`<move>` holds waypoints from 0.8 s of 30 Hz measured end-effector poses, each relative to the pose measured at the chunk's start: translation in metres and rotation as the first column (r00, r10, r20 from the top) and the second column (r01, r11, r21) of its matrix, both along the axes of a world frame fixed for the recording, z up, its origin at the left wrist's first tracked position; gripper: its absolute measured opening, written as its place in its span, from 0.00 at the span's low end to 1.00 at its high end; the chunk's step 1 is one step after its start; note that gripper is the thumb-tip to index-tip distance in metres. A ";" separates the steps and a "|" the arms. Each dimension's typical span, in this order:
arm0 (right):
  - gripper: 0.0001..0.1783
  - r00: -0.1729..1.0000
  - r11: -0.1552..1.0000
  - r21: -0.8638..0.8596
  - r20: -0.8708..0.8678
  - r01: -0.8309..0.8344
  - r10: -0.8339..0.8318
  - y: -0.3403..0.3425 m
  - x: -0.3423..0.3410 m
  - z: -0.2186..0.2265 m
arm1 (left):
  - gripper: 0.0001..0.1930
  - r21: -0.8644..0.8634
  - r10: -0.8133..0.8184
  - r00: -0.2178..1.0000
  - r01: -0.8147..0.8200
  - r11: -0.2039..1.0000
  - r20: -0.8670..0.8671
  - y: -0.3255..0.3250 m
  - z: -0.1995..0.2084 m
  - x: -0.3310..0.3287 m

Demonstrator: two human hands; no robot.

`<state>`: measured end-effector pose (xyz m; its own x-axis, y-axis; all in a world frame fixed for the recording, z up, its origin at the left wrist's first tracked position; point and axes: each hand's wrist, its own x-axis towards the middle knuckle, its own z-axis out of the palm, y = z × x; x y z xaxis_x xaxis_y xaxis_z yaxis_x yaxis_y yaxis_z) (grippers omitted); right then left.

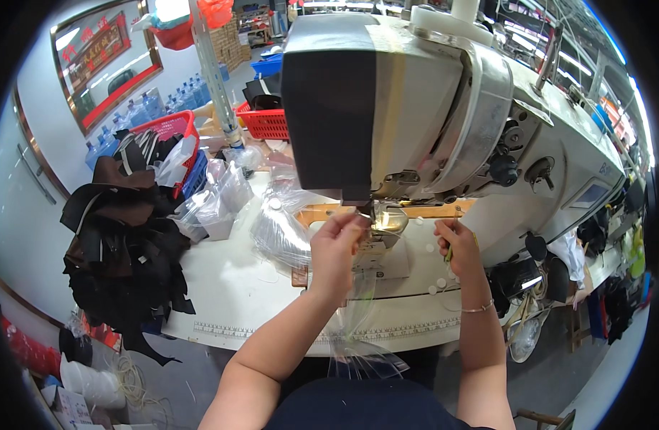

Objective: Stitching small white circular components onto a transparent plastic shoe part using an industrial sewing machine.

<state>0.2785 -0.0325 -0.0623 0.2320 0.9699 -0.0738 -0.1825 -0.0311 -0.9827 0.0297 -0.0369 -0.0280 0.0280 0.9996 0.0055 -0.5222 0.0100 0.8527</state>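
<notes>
Head view, left grip (334, 254) pinched, seemingly on thread (385, 230), under the machine head (329, 107), right grip (459, 247) closed round a yellow tool (449, 254).

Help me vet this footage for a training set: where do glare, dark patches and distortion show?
Head view: bright, warm glow under the sewing machine, white glints on the plastic bag; head view: black cloth pile loses some detail; head view: ruler strip bows across the table, corners go black.
</notes>
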 end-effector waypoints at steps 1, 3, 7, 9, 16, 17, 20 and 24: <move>0.07 1.000 0.999 -0.020 -0.014 0.027 -0.027 -0.006 -0.006 -0.001 | 0.07 -0.128 0.031 0.991 -0.014 0.992 0.129 0.008 0.006 -0.007; 0.06 0.999 1.000 -0.007 -0.039 0.012 -0.012 -0.022 -0.013 -0.007 | 0.08 -0.117 0.196 0.925 -0.166 0.979 0.325 0.032 0.004 -0.027; 0.04 0.910 0.984 0.164 0.395 0.063 -0.124 -0.075 -0.044 -0.028 | 0.07 0.079 0.170 0.941 -0.201 0.976 0.293 0.018 0.016 -0.066; 0.03 0.854 0.941 0.335 0.503 -0.049 -0.135 -0.090 -0.079 -0.017 | 0.05 0.154 0.188 0.971 -0.210 0.965 0.149 -0.001 0.006 -0.079; 0.18 0.679 0.615 0.607 0.718 -0.502 -0.154 -0.053 -0.181 0.058 | 0.09 0.271 0.254 0.964 -0.226 0.936 -0.074 -0.072 -0.010 -0.108; 0.18 0.661 0.594 0.563 0.747 -0.575 -0.068 -0.047 -0.185 0.056 | 0.10 0.270 0.246 0.967 -0.222 0.937 -0.058 -0.077 -0.011 -0.108; 0.14 0.682 0.628 0.456 0.712 -0.631 0.168 -0.049 -0.197 0.055 | 0.11 0.243 0.198 0.979 -0.182 0.953 -0.043 -0.084 -0.021 -0.110; 0.09 0.631 0.638 0.394 0.752 -0.661 0.190 -0.054 -0.199 0.046 | 0.12 0.139 0.131 0.988 -0.141 0.980 0.078 -0.086 -0.029 -0.107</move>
